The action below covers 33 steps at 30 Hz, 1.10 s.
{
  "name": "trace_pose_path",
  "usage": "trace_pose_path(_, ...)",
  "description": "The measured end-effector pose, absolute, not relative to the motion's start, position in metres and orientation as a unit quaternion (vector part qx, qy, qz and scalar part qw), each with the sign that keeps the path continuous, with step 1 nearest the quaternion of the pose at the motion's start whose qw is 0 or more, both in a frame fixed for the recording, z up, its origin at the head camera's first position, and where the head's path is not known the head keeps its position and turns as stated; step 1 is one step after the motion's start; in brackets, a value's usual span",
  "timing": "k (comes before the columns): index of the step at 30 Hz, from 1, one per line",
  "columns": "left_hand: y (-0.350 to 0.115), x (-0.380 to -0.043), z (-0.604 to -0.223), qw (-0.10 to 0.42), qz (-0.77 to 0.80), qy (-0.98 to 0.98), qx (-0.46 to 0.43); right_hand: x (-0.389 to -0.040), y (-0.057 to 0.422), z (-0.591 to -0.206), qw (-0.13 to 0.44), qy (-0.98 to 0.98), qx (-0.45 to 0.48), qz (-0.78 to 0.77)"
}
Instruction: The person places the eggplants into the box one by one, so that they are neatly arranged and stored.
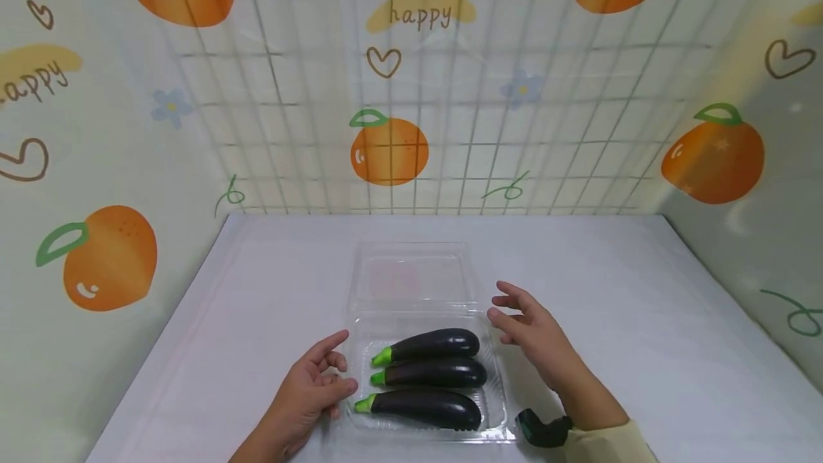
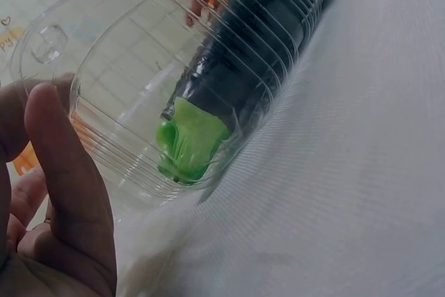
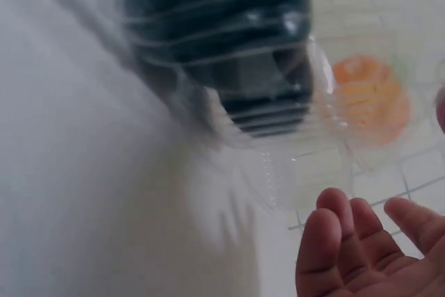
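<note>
Three dark purple eggplants (image 1: 427, 409) with bright green stems lie side by side in a clear plastic clamshell box (image 1: 500, 406). Its lid (image 1: 411, 279) is folded back, away from me. My left hand (image 1: 308, 395) is at the box's left edge, fingers loosely bent; in the left wrist view its thumb (image 2: 66, 165) stands right at the rim. Beyond the box's right back corner my right hand (image 1: 530, 334) hovers with fingers spread and nothing in them. Through the ribbed wall in the right wrist view show the rounded eggplant ends (image 3: 222, 26), blurred.
The box stands on a white-covered table (image 1: 270, 270). Pale curtain walls (image 1: 296, 56) printed with oranges and grid lines enclose the back and sides. A black strap-like piece (image 1: 543, 430) sits by my right wrist, near the box's front right corner.
</note>
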<state>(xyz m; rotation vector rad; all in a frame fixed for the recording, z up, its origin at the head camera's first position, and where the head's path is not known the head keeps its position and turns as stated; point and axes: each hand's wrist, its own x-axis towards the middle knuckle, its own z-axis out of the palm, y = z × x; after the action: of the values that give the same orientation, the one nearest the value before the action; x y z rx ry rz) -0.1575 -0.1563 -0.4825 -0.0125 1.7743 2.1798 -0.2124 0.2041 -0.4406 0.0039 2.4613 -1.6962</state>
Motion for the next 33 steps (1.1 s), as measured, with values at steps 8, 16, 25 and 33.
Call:
trace_pose_path(8,-0.155,-0.157,-0.482,0.168,0.766,0.621,-0.004,-0.212,0.199,-0.447,0.097,0.822,0.001,-0.561)
trace_pose_path(16,-0.156,-0.158,-0.481,0.165,0.764,0.624,-0.005,-0.214,0.194,-0.453,0.113,0.811,-0.002,-0.574)
trace_pose_path(25,-0.156,-0.157,-0.478,0.164,0.76,0.628,0.002,-0.216,0.192,-0.456,0.122,0.803,0.008,-0.583)
trace_pose_path(33,-0.156,-0.158,-0.477,0.168,0.761,0.627,0.001,-0.219,0.193,-0.46,0.129,0.789,0.009,-0.6)
